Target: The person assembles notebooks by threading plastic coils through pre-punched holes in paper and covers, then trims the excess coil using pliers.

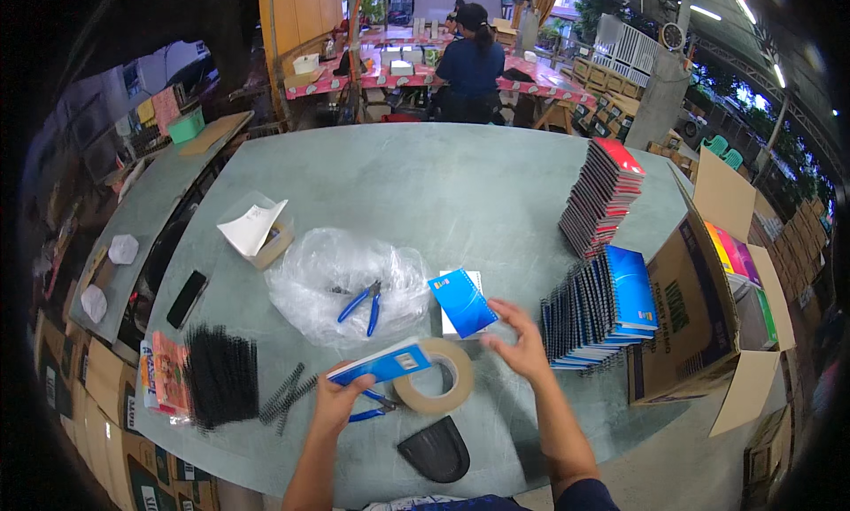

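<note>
My left hand [335,399] grips a blue-covered booklet [381,363] by its left end, tilted above the table. My right hand [521,341] has its fingers apart at the right edge of a blue cover [462,302]; whether it grips the cover is hard to see. White sheets [450,321] lie partly under that cover. Between my hands rests a wide roll of tape [434,375]. Blue-handled pliers [372,411] lie partly hidden by my left hand, and a second pair of blue pliers [362,308] sits on a heap of clear plastic [305,276].
Spiral-bound blue notebooks [591,309] and red notebooks [604,197] stand stacked at right, beside an open carton [686,312]. At left are black binding coils [221,378], a phone [187,298] and a container [257,232]. A black flat object [434,449] lies near me. Another person [474,64] sits beyond the table.
</note>
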Action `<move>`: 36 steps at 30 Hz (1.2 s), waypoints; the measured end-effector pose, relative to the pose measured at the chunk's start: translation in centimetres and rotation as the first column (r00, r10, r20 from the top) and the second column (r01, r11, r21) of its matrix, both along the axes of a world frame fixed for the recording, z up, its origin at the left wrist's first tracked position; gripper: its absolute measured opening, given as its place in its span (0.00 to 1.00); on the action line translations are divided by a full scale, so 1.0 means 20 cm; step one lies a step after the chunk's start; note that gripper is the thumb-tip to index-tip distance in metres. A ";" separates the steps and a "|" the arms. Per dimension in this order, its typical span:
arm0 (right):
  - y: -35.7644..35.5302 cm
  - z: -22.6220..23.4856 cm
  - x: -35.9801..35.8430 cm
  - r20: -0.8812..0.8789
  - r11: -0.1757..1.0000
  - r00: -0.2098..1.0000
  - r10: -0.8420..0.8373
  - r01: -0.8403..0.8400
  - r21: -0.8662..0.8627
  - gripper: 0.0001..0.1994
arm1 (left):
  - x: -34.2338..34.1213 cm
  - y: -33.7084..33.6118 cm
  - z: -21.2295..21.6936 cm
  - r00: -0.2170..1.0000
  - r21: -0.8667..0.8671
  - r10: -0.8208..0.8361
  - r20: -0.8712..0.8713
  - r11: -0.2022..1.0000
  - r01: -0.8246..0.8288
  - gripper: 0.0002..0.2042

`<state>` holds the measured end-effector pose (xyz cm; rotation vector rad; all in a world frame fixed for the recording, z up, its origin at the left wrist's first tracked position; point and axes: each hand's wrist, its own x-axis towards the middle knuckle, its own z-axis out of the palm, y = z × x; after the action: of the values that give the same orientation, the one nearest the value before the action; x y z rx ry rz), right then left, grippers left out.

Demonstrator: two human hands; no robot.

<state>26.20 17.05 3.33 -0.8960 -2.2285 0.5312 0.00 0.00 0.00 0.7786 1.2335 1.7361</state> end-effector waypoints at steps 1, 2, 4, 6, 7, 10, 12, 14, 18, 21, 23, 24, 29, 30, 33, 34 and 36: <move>-0.12 0.05 -0.03 -0.294 0.933 0.950 0.106 -0.198 -0.302 0.23 | 0.05 -0.01 0.02 0.992 -0.120 -0.051 -0.117 0.992 0.037 0.10; -0.19 0.07 -0.06 -0.573 0.759 0.816 0.079 -0.422 -0.496 0.16 | 0.11 0.00 0.04 0.966 -0.229 -0.132 -0.222 0.970 0.080 0.09; -0.19 -0.03 -0.11 -0.514 0.692 0.858 0.011 -0.378 -0.615 0.19 | 0.20 0.16 0.03 0.935 -0.161 -0.201 -0.292 0.974 0.159 0.10; -0.25 -0.14 -0.13 -0.427 0.552 0.903 -0.046 -0.334 -0.764 0.21 | 0.23 0.18 -0.01 0.910 -0.152 -0.249 -0.331 0.966 0.209 0.10; -0.27 -0.17 -0.15 -0.433 0.534 0.897 -0.094 -0.322 -0.782 0.22 | 0.22 0.17 -0.03 0.901 -0.144 -0.253 -0.352 0.966 0.215 0.10; -0.34 -0.09 -0.20 -0.419 0.816 0.900 -0.120 -0.151 -0.557 0.22 | 0.20 0.17 -0.04 0.891 -0.142 -0.262 -0.371 0.964 0.224 0.09; -0.40 0.09 -0.27 -0.422 0.979 0.902 -0.088 -0.001 -0.205 0.21 | 0.21 0.18 -0.01 0.893 -0.146 -0.253 -0.373 0.966 0.213 0.09; -0.46 0.24 -0.34 -0.385 0.978 0.921 0.060 0.022 0.206 0.18 | 0.23 0.18 -0.01 0.892 -0.155 -0.308 -0.330 0.950 0.270 0.10; -0.37 0.06 -0.36 0.134 0.933 0.969 0.208 -0.238 0.269 0.12 | 0.10 0.03 0.07 0.492 0.005 -0.061 -0.869 0.991 0.132 0.15; -0.37 0.18 -0.34 0.120 0.951 0.987 0.104 -0.134 0.277 0.09 | -0.20 -0.33 0.12 0.465 -0.251 -0.115 -0.878 0.937 -0.242 0.12; -0.34 0.15 -0.35 0.165 0.961 0.983 0.078 -0.118 0.250 0.08 | -0.35 -0.56 0.09 0.420 -0.383 -0.197 -0.886 0.822 -0.422 0.11; -0.32 0.12 -0.37 0.201 0.968 0.978 0.052 -0.099 0.229 0.08 | -0.37 -0.65 0.07 0.359 -0.419 -0.254 -0.898 0.743 -0.522 0.11; -0.26 0.12 -0.40 0.226 0.964 0.974 0.002 -0.062 0.258 0.07 | -0.34 -0.73 -0.11 0.323 -0.190 0.004 -0.947 0.802 -0.567 0.10; -0.25 0.14 -0.40 0.266 0.974 0.964 0.001 -0.062 0.218 0.07 | -0.34 -0.72 -0.13 0.446 -0.204 0.087 -0.891 0.800 -0.564 0.10; -0.26 0.11 -0.41 0.355 0.981 0.933 0.054 -0.117 0.158 0.07 | -0.32 -0.64 0.04 0.797 -0.211 0.351 -0.491 0.840 -0.500 0.07; -0.28 0.13 -0.43 0.361 0.980 0.932 0.033 -0.101 0.171 0.06 | -0.34 -0.63 0.06 0.841 -0.138 0.371 -0.393 0.881 -0.453 0.07; -0.28 0.16 -0.42 0.300 0.986 0.952 0.054 -0.099 0.135 0.07 | -0.36 -0.53 0.12 0.894 0.019 0.419 -0.160 0.906 -0.422 0.07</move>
<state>17.72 11.41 6.44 -0.8593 -2.5444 0.2729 -7.18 -10.66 2.33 0.6858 1.6171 2.0348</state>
